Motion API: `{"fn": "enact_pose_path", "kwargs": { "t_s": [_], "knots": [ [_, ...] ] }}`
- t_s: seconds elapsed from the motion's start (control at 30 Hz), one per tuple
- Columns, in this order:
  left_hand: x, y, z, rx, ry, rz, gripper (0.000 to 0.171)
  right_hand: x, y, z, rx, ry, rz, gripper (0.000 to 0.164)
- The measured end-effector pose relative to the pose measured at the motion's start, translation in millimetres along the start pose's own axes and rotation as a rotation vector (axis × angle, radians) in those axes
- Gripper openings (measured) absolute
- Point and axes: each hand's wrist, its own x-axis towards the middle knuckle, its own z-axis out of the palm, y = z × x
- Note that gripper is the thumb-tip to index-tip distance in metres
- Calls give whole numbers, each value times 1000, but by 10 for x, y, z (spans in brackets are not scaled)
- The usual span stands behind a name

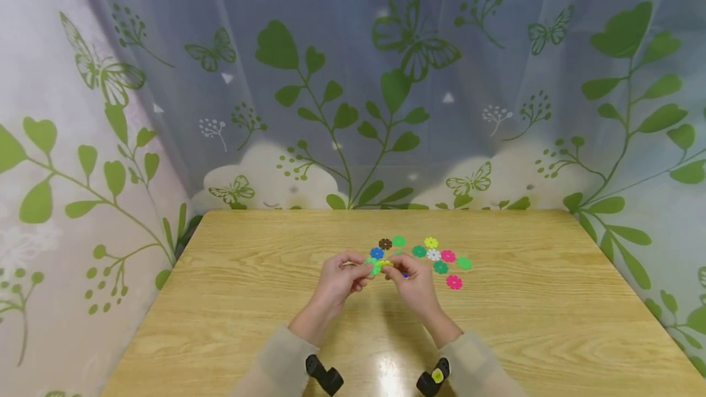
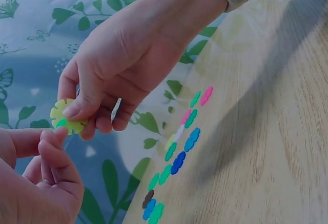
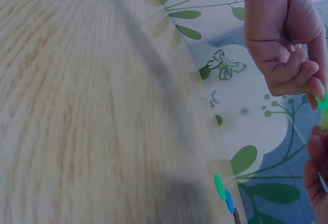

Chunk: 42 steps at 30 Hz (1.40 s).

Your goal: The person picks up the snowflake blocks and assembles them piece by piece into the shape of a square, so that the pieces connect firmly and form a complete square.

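Note:
Both hands are raised close together above the table, working on small notched plastic snowflake discs. My left hand [image 1: 341,279] pinches a light green snowflake disc [image 1: 373,267] between thumb and fingers. With thumb and forefinger, my right hand [image 1: 415,283] pinches a yellow snowflake disc [image 2: 76,127]. The two discs meet edge to edge, the green overlapping the yellow in the left wrist view. Fingertips cover part of each disc. In the right wrist view, only a bit of the green disc [image 3: 322,102] shows at the frame's right edge.
More loose discs lie flat on the wooden table [image 1: 231,299] behind and right of the hands, among them a brown disc [image 1: 385,244], a blue disc [image 1: 377,253], a white disc [image 1: 433,255] and a pink disc [image 1: 455,282]. A leaf-patterned curtain [image 1: 353,115] hangs behind the table.

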Motion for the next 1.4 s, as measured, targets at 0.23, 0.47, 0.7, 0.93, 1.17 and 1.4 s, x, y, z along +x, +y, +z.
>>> {"fn": "enact_pose_path", "kwargs": {
  "t_s": [0.23, 0.47, 0.7, 0.93, 1.17, 1.4],
  "knots": [
    [10, -22, 2, -20, -38, 12, 28, 0, 41, -38, 78, -52, 59, 5],
    [-10, -17, -44, 14, -55, 14, 28, 15, 49, -80, 86, -85, 39, 9],
    [-45, 0, -59, 40, -65, 18, 30, -9, 26, -110, 96, -53, 66, 9],
    [-73, -9, -45, 96, -141, 4, 42, -41, 51, -86, 81, -66, 58, 5],
    [-71, -39, -23, 141, -174, 6, 45, -58, 60, -74, 42, -68, 58, 6],
    [-77, -59, -7, 159, -192, 12, 41, -64, 91, -56, 41, -89, 7, 7]
  ]
}}
